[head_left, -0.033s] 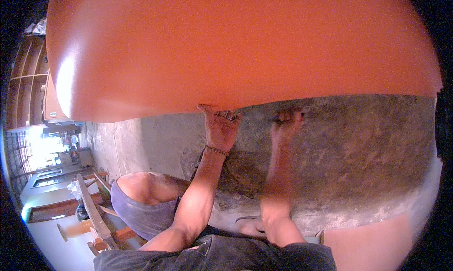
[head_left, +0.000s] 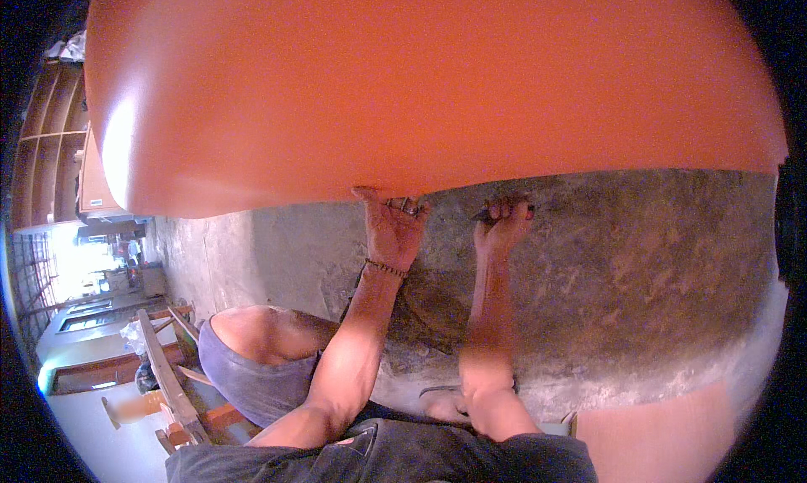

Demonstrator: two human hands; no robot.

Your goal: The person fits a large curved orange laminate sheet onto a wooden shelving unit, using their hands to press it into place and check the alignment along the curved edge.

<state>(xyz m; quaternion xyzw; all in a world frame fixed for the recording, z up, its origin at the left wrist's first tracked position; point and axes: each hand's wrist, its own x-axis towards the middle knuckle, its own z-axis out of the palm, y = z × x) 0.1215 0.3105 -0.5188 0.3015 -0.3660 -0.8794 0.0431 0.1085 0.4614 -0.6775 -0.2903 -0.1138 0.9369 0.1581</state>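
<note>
A broad, smooth orange panel (head_left: 437,79) fills the upper part of the view. My left hand (head_left: 393,231), with a ring and a beaded bracelet, grips its lower edge, palm up. The thumb lies against the edge and the fingertips are partly hidden beneath it. Just to the right, below that edge and apart from it, my right hand (head_left: 502,228) is closed around a small dark tool (head_left: 481,216). A dark point sticks out on its left and a red end shows on the right. Its exact kind cannot be made out.
Stained concrete floor (head_left: 622,264) lies beneath the panel. My bent knee (head_left: 261,336) is at the left, near a wooden frame (head_left: 168,382). Wooden shelves (head_left: 52,138) stand at the far left. A flat pinkish board (head_left: 656,432) lies at the lower right.
My right hand and forearm have shifted slightly left, and the hand now looks less blurred. The left hand and the panel stay in place.
</note>
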